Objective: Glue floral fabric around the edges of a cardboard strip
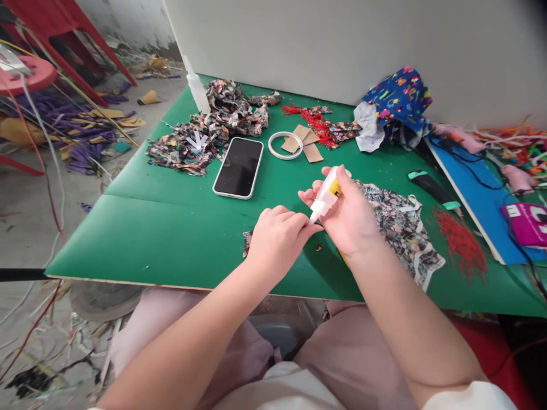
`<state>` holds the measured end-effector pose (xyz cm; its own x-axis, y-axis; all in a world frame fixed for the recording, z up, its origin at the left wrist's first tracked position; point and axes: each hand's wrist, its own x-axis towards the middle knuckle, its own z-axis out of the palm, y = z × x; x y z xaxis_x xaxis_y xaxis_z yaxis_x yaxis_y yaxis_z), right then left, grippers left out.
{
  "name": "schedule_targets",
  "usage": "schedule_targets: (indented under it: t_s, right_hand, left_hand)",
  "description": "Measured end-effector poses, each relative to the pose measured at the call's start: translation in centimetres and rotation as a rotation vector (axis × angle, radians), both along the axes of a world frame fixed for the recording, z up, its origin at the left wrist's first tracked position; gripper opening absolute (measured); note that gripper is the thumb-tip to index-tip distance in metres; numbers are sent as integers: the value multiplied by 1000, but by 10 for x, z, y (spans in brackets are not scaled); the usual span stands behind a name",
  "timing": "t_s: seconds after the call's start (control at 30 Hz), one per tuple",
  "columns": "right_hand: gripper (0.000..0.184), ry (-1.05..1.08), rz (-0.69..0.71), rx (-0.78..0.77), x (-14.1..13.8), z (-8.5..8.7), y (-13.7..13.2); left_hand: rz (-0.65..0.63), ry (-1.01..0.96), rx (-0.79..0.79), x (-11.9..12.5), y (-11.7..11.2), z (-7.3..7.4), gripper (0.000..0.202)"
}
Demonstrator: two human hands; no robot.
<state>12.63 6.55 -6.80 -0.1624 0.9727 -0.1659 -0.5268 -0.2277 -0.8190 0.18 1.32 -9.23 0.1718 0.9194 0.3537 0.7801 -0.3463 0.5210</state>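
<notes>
White shirt cloth [294, 393] and pale pink trousers [162, 330] fill the foreground as a seated person bends to close handwork at a green table [149, 239]. The right hand [356, 219], partly open with thumb and fingers around its load, holds a small white bottle [327, 196] nozzle-down, its tip at the left hand's fingertips. The left hand [277, 239] is closed, thumb pressed to forefinger; a patterned fabric piece [247, 244] shows past its outer edge and appears to be in its grip, though what lies inside the pinch is hidden. The bottle's nozzle is bare and in position, so application looks under way on this piece, with its finish not yet visible. Farther back, 2 red-corded pieces [346, 132] may be further along, while a heap of matching fabric [231, 114] lies beyond a phone [239, 168]; whether that heap is finished or waiting cannot be told. Flat patterned cloth [399, 228] spreads beside the right forearm, near loose red threads [464, 242], suggesting that some material remains unworked.
</notes>
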Motion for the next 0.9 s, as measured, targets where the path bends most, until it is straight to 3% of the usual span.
schedule_targets:
  t_s: [0.13,0.27,0.4,0.5,0.63,0.8,0.9]
  right_hand:
    - [24,43,90,39,9,6,0]
    - [22,110,214,-40,14,10,1]
    - [30,127,164,-189,11,6,4]
    - [37,114,178,-213,10,3,5]
    - [41,64,181,-202,10,2,5]
    - [41,-96,44,-86,7,2,6]
    - [39,-102,-40,-26,4,1,7]
  left_hand:
    - [5,-185,-212,1,2,11,34]
    - [-155,-540,-554,-4,1,18,34]
    - [-254,-807,-634,-3,0,19,32]
    - [-180,-909,-643,-4,2,19,29]
    - [-41,-777,-471,-12,7,24,27]
    - [41,-379,-190,-28,14,38,13]
    - [155,-143,-84,-33,21,40,19]
